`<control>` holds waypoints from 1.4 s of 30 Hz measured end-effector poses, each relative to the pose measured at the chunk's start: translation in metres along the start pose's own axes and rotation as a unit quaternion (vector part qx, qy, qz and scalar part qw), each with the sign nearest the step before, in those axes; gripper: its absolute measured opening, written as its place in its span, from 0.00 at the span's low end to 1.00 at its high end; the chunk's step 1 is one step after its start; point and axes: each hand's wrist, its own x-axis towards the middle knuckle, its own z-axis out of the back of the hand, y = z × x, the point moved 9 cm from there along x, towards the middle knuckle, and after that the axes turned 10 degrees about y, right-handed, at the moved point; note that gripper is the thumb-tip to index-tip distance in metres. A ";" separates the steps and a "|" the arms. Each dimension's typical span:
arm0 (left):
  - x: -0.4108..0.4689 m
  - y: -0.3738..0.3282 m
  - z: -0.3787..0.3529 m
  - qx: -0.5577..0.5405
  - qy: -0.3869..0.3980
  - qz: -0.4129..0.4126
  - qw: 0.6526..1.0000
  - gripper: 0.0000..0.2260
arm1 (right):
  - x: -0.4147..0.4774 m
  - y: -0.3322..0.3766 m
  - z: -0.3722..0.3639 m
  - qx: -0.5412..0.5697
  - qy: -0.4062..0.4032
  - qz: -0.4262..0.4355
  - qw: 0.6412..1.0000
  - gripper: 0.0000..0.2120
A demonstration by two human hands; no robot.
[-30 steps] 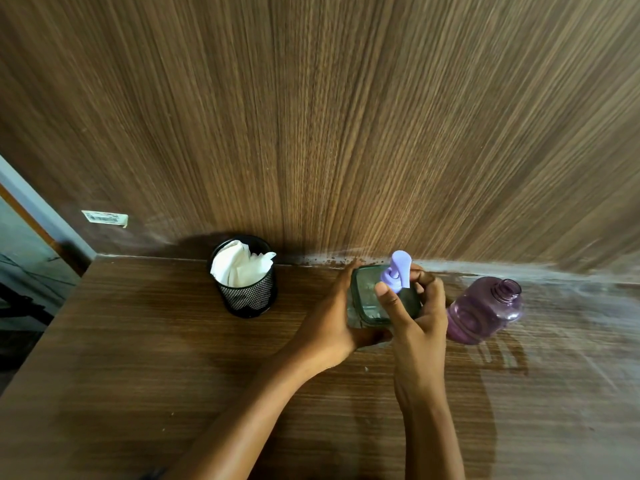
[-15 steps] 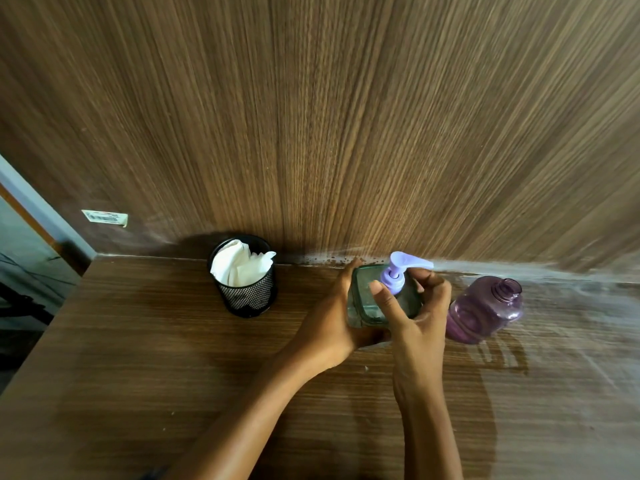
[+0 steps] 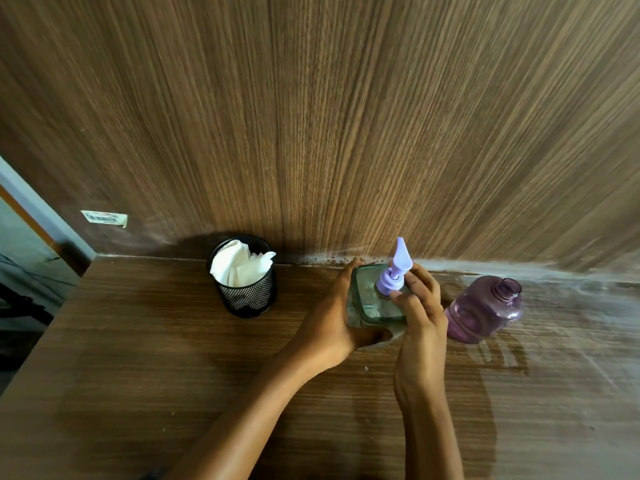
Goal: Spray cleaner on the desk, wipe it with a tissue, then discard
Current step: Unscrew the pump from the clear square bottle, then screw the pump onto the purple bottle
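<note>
Nearest on the desk (image 3: pixel 138 358): left hand (image 3: pixel 332 327) wrapped around clear cleaner bottle (image 3: pixel 372 306), right hand (image 3: pixel 420 317) pinching lilac pump (image 3: pixel 394 271) at its collar. Beyond, by the wall: tissues (image 3: pixel 239 266) untouched in mesh cup (image 3: pixel 247 292), purple bottle (image 3: pixel 483 310) beside. Likely nothing sprayed yet; wiping, discarding remain.

A wood-grain wall panel (image 3: pixel 346 116) rises directly behind the grip, its grain running vertically. A white barcode label (image 3: pixel 104 218) is affixed to the panel, well left of the grip. The panel's lower edge, right of the grip, carries a pale dusty band (image 3: pixel 519 268). Beyond the panel's left edge, a grey-blue wall strip (image 3: pixel 31 199) and a dim, indistinct area are visible. Light falls unevenly; shadows collect below and left of the grip.
</note>
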 end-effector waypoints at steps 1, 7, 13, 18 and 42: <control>0.001 0.000 0.000 0.005 -0.001 0.002 1.000 0.35 | -0.001 0.000 0.000 -0.018 -0.002 -0.002 1.000 0.16; -0.001 -0.007 0.001 0.026 -0.021 0.008 0.999 0.31 | -0.003 0.003 0.001 -0.066 -0.029 0.008 0.997 0.22; -0.001 0.000 0.003 -0.006 -0.022 0.005 1.000 0.29 | -0.002 0.000 0.000 -0.055 -0.012 -0.001 0.998 0.13; -0.002 -0.001 0.005 0.004 -0.022 0.004 1.000 0.31 | -0.002 0.007 -0.006 -0.041 0.029 0.003 0.999 0.12; -0.027 -0.100 -0.013 0.348 -0.197 -0.132 0.907 0.31 | -0.057 0.124 0.151 0.096 -0.350 0.152 0.919 0.06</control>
